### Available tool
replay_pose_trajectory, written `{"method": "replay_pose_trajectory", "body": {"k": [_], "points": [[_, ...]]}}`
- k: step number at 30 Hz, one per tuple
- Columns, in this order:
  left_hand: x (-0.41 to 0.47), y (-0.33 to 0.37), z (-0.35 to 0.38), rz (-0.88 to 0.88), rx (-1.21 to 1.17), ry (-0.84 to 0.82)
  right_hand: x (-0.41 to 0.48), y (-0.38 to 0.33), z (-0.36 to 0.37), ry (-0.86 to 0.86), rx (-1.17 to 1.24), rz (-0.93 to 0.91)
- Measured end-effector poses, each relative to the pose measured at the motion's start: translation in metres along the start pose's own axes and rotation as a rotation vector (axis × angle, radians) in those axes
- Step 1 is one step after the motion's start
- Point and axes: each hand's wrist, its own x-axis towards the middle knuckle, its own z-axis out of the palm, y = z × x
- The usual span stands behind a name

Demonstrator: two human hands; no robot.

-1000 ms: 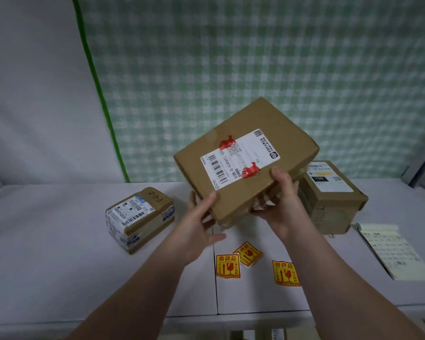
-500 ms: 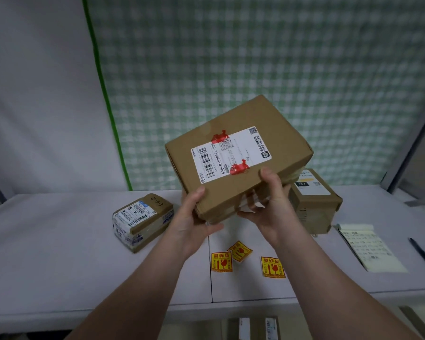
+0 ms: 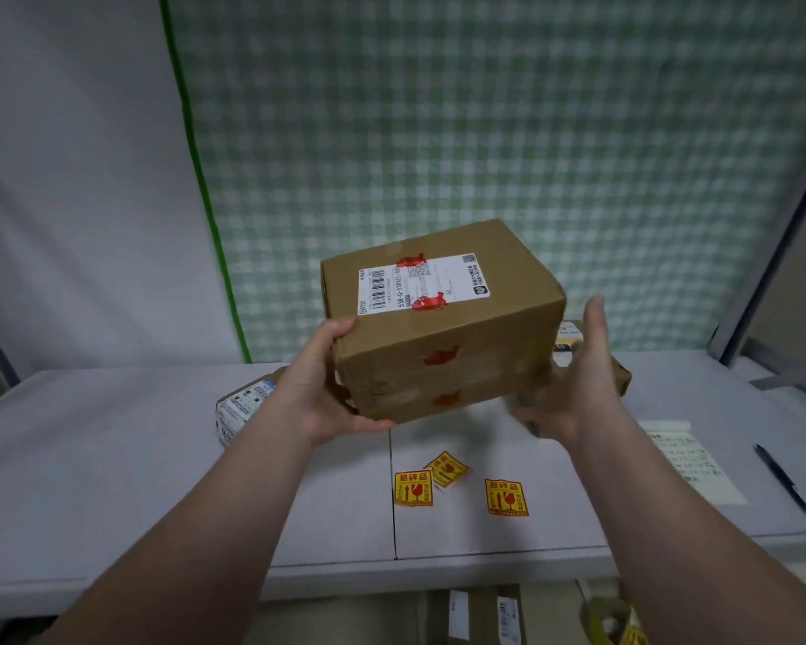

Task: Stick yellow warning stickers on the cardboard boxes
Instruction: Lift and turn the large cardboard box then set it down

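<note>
- Fingers (image 3: 595, 318) of the right hand (image 3: 578, 393) are straight and pressed together, pointing up just beside the right end of the cardboard box (image 3: 443, 346). Blur hides whether the palm touches it.
- Left hand (image 3: 317, 393) grips the box's lower left corner, thumb over the edge, its other fingers hidden beneath.
- Box is held tilted in the air above the tabletop (image 3: 112, 458), shipping label (image 3: 422, 284) on top. Three yellow warning stickers (image 3: 413, 488) lie loose on the tabletop just below, and none is on the faces that show.
- Likely step: turning the box to find a bare face. Press the right palm firmly against it before rotating, since a one-corner grip could slip.
- Set it down clear of the stickers, and pick a spot that leaves the barcode uncovered.
</note>
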Motion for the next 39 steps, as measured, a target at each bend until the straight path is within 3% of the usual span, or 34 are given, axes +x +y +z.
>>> {"method": "replay_pose_trajectory", "body": {"k": [3,7,11,18,21,23,29,39], "points": [[-0.006,0.010,-0.008,-0.068,0.084,-0.009,0.002,-0.011,-0.014,-0.017,-0.062,0.057],[-0.009,0.016,-0.018,-0.113,0.183,-0.012,-0.007,-0.012,-0.015,-0.177,-0.363,0.155],[-0.009,0.023,-0.027,-0.114,0.172,0.011,-0.014,-0.012,-0.015,-0.266,-0.460,0.215],[-0.012,0.002,0.009,0.175,-0.204,0.184,-0.031,0.004,0.019,-0.101,-0.266,0.218],[-0.016,-0.022,0.036,0.050,-0.014,0.003,-0.042,0.021,0.042,-0.048,-0.153,0.212],[-0.018,-0.030,0.047,-0.045,0.027,-0.044,-0.045,0.032,0.053,-0.103,-0.109,0.209],[-0.008,-0.022,0.050,-0.033,0.020,0.087,-0.043,0.045,0.063,-0.139,-0.027,0.203],[0.004,-0.016,0.042,-0.002,0.023,0.098,-0.029,0.034,0.050,-0.238,-0.174,0.211]]}}
